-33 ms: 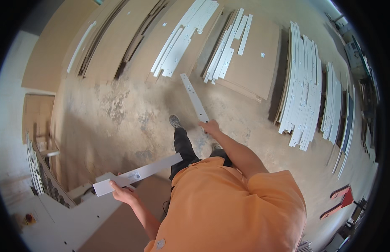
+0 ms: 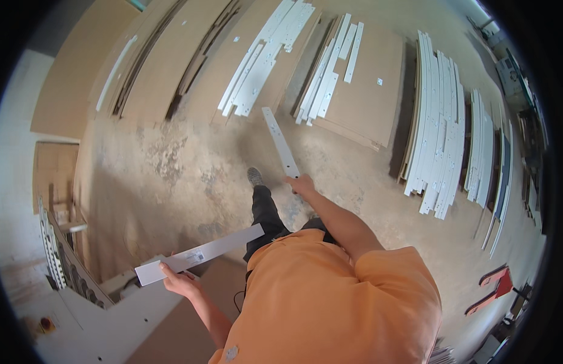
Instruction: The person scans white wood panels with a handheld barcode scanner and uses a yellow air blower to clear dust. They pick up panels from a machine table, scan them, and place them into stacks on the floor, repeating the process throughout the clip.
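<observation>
The pale grey board (image 2: 223, 247) is long, narrow and plain, with a small printed label near its middle; the left hand (image 2: 182, 283) grips it near its outer end, and its other end overlaps the dark trousers (image 2: 267, 212) in view. The white strip (image 2: 279, 141), slim and straight with dark holes along its face, slants forward above the concrete floor (image 2: 178, 176), its near end clasped in the right hand (image 2: 302, 184). Ahead, white strips lie in stacks (image 2: 436, 130), two of them on brown sheets (image 2: 369, 91), lining the floor in front. A white machine (image 2: 120, 324) with a red-and-yellow switch (image 2: 47, 324) stands at lower left; a red pallet jack (image 2: 503, 284) sits far right.
</observation>
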`<action>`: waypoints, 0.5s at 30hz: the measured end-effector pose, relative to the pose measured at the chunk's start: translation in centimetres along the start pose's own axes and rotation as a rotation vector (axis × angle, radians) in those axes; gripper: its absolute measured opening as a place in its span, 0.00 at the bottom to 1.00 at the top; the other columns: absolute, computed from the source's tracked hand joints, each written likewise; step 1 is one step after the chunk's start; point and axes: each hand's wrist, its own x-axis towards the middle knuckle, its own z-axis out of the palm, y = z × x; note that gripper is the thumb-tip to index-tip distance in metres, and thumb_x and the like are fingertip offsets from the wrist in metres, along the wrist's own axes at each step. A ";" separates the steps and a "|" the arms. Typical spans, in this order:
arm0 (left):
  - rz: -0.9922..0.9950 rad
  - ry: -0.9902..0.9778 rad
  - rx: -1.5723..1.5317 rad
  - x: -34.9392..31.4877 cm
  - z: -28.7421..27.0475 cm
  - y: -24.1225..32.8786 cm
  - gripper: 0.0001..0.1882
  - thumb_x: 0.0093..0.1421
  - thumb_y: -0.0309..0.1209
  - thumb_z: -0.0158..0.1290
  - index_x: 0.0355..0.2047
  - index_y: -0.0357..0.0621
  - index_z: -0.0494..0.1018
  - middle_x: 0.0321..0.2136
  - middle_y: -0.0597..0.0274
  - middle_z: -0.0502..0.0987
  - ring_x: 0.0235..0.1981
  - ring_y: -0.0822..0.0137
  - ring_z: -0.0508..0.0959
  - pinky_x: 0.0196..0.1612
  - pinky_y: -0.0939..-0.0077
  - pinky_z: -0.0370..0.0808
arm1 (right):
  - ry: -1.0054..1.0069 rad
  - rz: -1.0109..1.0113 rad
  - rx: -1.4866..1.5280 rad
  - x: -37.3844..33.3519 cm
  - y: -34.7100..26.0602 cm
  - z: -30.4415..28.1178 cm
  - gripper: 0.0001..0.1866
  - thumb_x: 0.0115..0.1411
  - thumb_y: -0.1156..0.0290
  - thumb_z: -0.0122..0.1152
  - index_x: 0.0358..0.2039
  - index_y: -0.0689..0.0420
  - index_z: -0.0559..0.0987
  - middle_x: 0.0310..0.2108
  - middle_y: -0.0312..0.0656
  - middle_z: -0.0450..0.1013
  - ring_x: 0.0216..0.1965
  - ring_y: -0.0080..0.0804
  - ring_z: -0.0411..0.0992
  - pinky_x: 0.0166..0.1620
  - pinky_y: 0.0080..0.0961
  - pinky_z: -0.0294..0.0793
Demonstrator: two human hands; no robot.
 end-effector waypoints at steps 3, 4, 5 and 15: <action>0.028 -0.081 -0.022 6.7 6.6 2.0 0.30 0.72 0.48 0.47 0.33 0.25 0.75 0.37 0.39 0.84 0.09 0.76 0.60 0.10 0.80 0.54 | 0.120 0.030 0.081 6.8 -5.3 4.4 0.30 0.51 0.43 0.70 0.18 0.63 0.81 0.18 0.47 0.78 0.25 0.41 0.80 0.33 0.37 0.79; 0.036 -0.105 -0.050 8.7 9.1 2.7 0.31 0.73 0.48 0.46 0.34 0.22 0.75 0.37 0.38 0.84 0.09 0.77 0.60 0.10 0.80 0.53 | 0.154 0.043 0.086 9.7 -7.4 5.2 0.30 0.51 0.45 0.72 0.22 0.66 0.82 0.21 0.49 0.79 0.26 0.42 0.81 0.33 0.37 0.80; -0.002 -0.139 -0.058 10.9 10.9 4.0 0.30 0.73 0.47 0.46 0.35 0.23 0.73 0.38 0.36 0.83 0.08 0.78 0.58 0.09 0.81 0.52 | 0.171 0.068 0.091 11.5 -8.9 6.8 0.30 0.51 0.46 0.73 0.26 0.69 0.82 0.25 0.51 0.81 0.27 0.44 0.82 0.32 0.38 0.80; 0.195 -0.500 0.095 20.6 23.6 13.9 0.27 0.74 0.48 0.45 0.39 0.27 0.72 0.42 0.35 0.83 0.08 0.81 0.57 0.09 0.83 0.51 | 0.031 -0.168 -0.172 22.8 -18.4 10.3 0.34 0.59 0.47 0.63 0.52 0.67 0.77 0.52 0.63 0.76 0.53 0.60 0.75 0.55 0.48 0.76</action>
